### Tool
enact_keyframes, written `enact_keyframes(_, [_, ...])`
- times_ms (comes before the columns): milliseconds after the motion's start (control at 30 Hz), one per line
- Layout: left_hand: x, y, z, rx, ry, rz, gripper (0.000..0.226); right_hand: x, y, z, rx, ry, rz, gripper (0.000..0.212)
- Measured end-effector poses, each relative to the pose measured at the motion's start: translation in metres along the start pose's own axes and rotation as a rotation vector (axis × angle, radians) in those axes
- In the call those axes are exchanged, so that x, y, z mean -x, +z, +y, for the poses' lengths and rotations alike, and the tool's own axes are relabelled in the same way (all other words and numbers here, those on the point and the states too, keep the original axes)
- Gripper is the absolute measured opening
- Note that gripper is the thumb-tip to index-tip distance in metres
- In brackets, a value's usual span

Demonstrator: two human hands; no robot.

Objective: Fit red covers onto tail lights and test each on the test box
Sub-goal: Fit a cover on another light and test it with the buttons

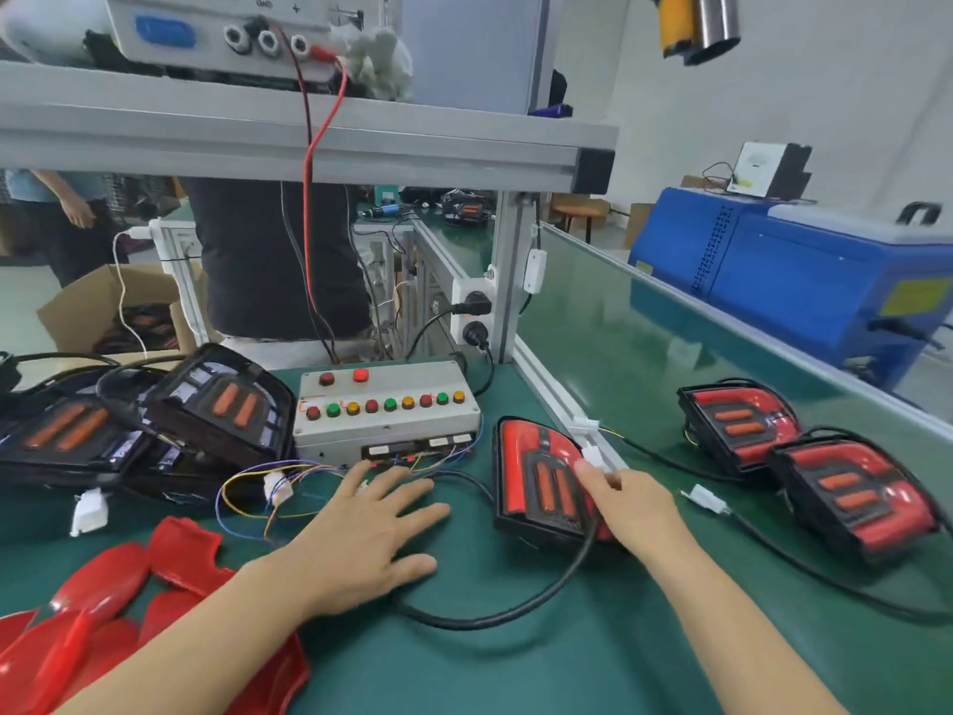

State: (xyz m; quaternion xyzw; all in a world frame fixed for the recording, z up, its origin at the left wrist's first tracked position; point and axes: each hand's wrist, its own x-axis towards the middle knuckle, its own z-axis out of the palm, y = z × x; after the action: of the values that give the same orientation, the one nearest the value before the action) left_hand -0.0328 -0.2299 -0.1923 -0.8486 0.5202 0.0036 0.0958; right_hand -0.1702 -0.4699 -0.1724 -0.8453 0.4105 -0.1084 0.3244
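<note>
A tail light with its red cover fitted (541, 479) lies on the green table right of the grey test box (387, 412), which has a row of coloured buttons. My right hand (634, 505) rests over this light's right edge and pinches a white plug (594, 456) at its fingertips. My left hand (374, 528) lies flat with spread fingers on the table in front of the box, fingertips near its coloured wires (289, 482). Two more covered tail lights (742, 423) (856, 500) sit on the conveyor at right. Uncovered tail lights (216, 405) pile at left. Loose red covers (103, 601) lie at bottom left.
A black cable (541, 596) loops across the table between my arms. Another white plug (709, 499) with a black lead lies by the right lights. An aluminium frame post with sockets (477, 317) stands behind the box. A blue machine (804, 270) stands beyond the conveyor. People stand behind the bench.
</note>
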Motion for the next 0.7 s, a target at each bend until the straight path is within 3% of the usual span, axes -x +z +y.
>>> enact_keyframes(133, [-0.001, 0.004, -0.001, 0.006, -0.003, -0.02, 0.087, 0.004, -0.004, -0.003, -0.067, 0.023, -0.13, 0.046])
enact_keyframes(233, [-0.003, 0.004, -0.001, -0.001, -0.015, -0.042, 0.068, 0.007, -0.007, -0.008, -0.421, 0.165, -0.323, 0.034])
enact_keyframes(367, [-0.004, 0.0, -0.002, 0.07, -0.009, -0.061, 0.06, 0.01, 0.001, -0.011, -0.562, 0.182, -0.396, 0.031])
enact_keyframes(500, [-0.003, -0.003, -0.01, 0.362, -0.038, 0.036, 0.048, 0.014, -0.006, -0.008, -0.68, 0.116, -0.368, 0.026])
enact_keyframes(600, [-0.004, -0.002, -0.013, 0.467, -0.061, 0.109, 0.043, 0.009, -0.027, -0.003, -0.854, 0.036, -0.231, 0.018])
enact_keyframes(700, [-0.006, 0.0, -0.013, 0.527, -0.081, 0.083, 0.047, -0.006, -0.05, 0.001, -0.98, 0.002, -0.091, 0.019])
